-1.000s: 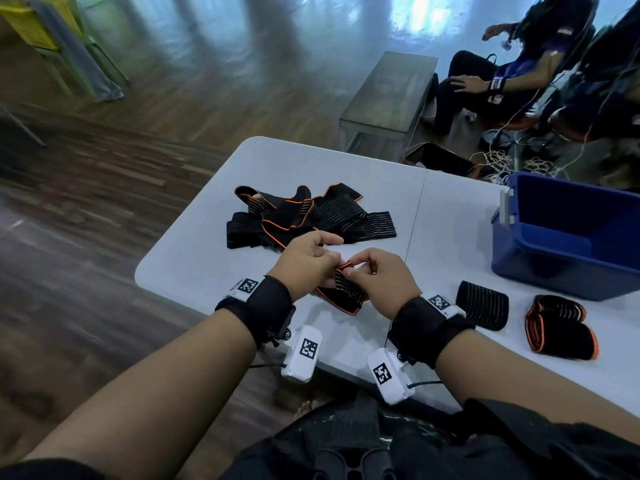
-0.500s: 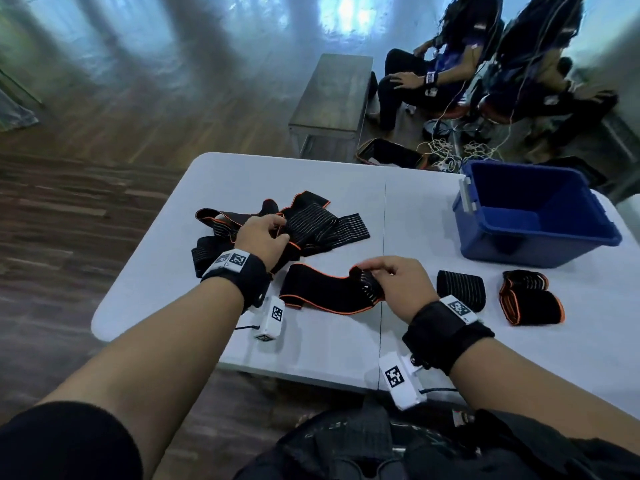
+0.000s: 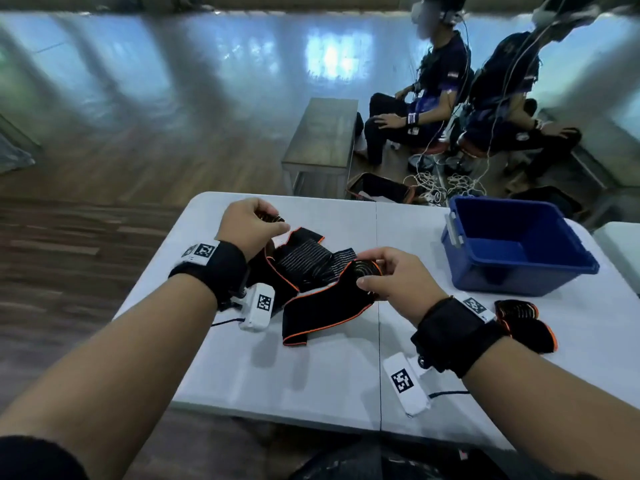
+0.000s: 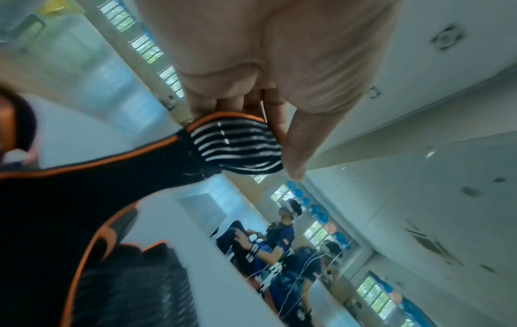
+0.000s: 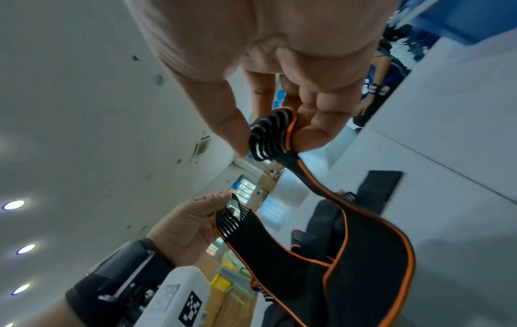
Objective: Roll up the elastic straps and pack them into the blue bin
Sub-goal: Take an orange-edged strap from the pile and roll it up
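A black elastic strap (image 3: pixel 325 306) with orange edging hangs between my two hands above the white table (image 3: pixel 311 375). My left hand (image 3: pixel 251 225) pinches its striped far end (image 4: pixel 238 146) between thumb and fingers. My right hand (image 3: pixel 391 278) pinches the other striped end (image 5: pixel 268 135). The strap's middle sags in a loop (image 5: pixel 372 261) down to the table. Under it lies a pile of unrolled straps (image 3: pixel 311 261). The blue bin (image 3: pixel 512 251) stands open at the right, and no strap shows inside it. Two rolled straps (image 3: pixel 526 323) lie in front of the bin, partly hidden by my right wrist.
Beyond the table's far edge stand a low grey bench (image 3: pixel 322 140) and a dark box (image 3: pixel 381 188) on the floor beside tangled white cables. Two seated people (image 3: pixel 433 109) are at the far right. Bare tabletop lies in front of the strap, toward me.
Both hands have lifted the strap off the table and stretched it out. The left hand moved away and up to grip the strap's far end. The head camera has tilted upward.
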Available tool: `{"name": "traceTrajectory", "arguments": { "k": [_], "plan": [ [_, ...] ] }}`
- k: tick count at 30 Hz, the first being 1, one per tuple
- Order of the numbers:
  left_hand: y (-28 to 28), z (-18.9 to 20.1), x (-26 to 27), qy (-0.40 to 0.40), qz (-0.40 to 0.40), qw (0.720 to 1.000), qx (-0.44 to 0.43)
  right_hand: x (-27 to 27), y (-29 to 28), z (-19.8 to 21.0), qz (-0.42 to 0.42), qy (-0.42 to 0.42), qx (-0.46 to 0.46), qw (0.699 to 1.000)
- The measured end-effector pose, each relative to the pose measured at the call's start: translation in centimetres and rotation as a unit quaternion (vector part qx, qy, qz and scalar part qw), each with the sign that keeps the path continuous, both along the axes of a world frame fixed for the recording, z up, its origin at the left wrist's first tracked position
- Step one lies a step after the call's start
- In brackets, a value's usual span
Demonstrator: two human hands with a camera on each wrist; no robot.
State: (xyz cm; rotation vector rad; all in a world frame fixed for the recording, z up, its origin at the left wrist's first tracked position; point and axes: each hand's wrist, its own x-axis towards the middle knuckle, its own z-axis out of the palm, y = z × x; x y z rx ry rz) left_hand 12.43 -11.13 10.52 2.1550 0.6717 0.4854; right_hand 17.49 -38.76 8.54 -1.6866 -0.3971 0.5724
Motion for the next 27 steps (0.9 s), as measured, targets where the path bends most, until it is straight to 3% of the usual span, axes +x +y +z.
{"name": "traceTrajectory", "arguments": {
  "k": [5, 11, 15, 20, 27],
  "plan": [
    [0.3, 7.9, 0.1, -0.015, -0.111, 0.990, 0.087, 1.5, 1.6, 5.5, 0.029, -0.076, 0.037, 0.996],
    [-0.8, 14.0, -0.2, -0.056, -0.160, 0.983, 0.071, 2.8, 2.4, 11.0, 0.019, -0.108, 0.076, 0.991],
    [-1.8, 16.2, -0.4, -0.081, -0.175, 0.979, 0.062, 3.3, 1.8, 13.9, 0.020, -0.160, 0.075, 0.984],
    [-3.0, 17.5, -0.3, -0.122, -0.172, 0.973, 0.092, 4.2, 0.7, 15.9, 0.014, -0.161, 0.083, 0.983],
    [-5.3, 18.7, 0.0, -0.188, -0.163, 0.968, 0.023, 4.9, -0.7, 17.7, 0.003, -0.125, 0.089, 0.988]
  ]
}}
